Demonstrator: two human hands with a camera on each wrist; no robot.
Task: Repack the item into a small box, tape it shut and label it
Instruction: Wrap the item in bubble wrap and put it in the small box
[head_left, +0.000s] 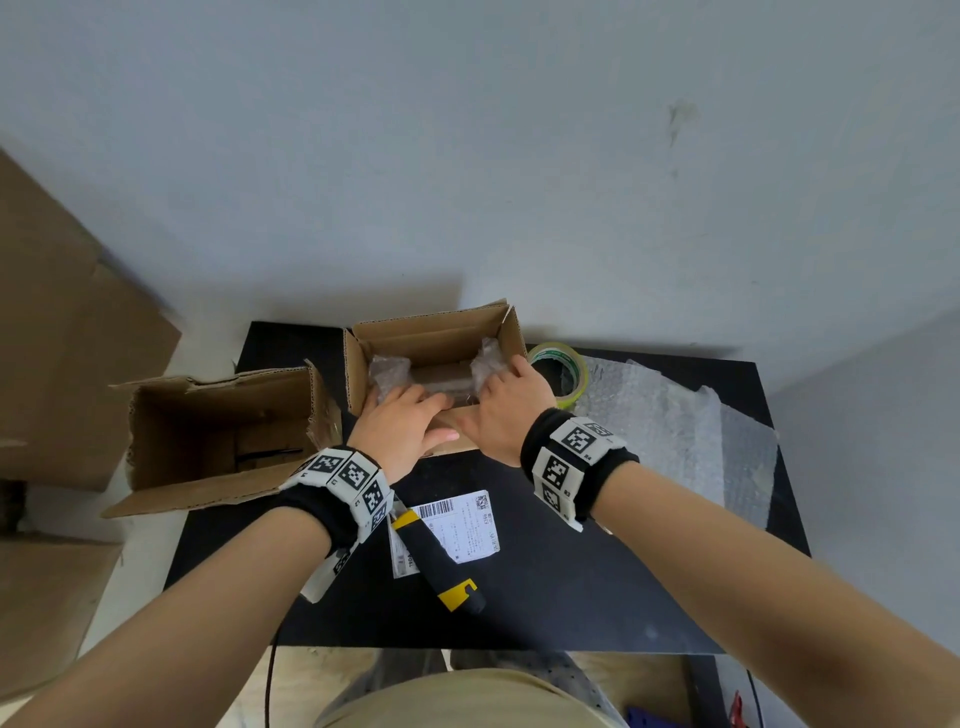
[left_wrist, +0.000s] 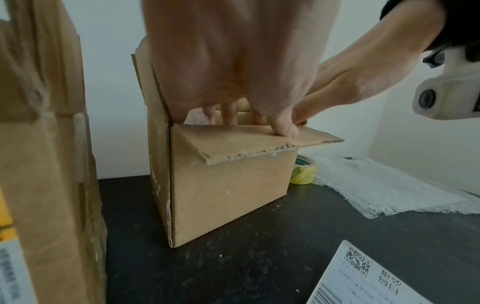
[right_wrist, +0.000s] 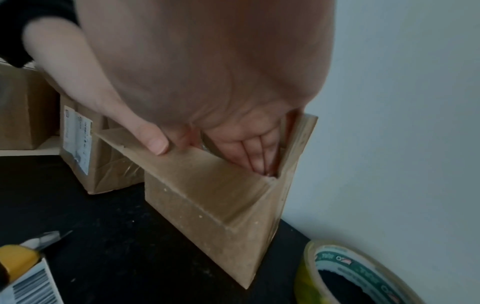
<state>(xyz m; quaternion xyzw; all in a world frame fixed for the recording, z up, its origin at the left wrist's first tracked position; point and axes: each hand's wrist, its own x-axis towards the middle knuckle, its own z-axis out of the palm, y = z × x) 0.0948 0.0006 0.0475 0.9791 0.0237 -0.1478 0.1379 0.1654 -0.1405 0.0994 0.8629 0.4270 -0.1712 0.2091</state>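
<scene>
- Your left hand (head_left: 402, 426) and right hand (head_left: 506, 402) reach fingers (right_wrist: 255, 158) into the small box (left_wrist: 228, 193), pressing the bubble-wrapped item (head_left: 434, 379); grip unclear.
- Beyond them: flaps open, tape roll (head_left: 563, 366) and label (head_left: 457, 525) unused on the counter (head_left: 571, 571).

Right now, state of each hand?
Left hand: open, fingers reaching into the small box, thumb on its front flap.
Right hand: open, fingers inside the same box, pressing the wrapped item.

The shipping label (head_left: 457, 525) on the black table (head_left: 571, 597) carries a barcode, a QR code and small Chinese print, not legible. A strip beside it reads "190". The tape roll (right_wrist: 358, 273) core bears green lettering, unreadable.
</scene>
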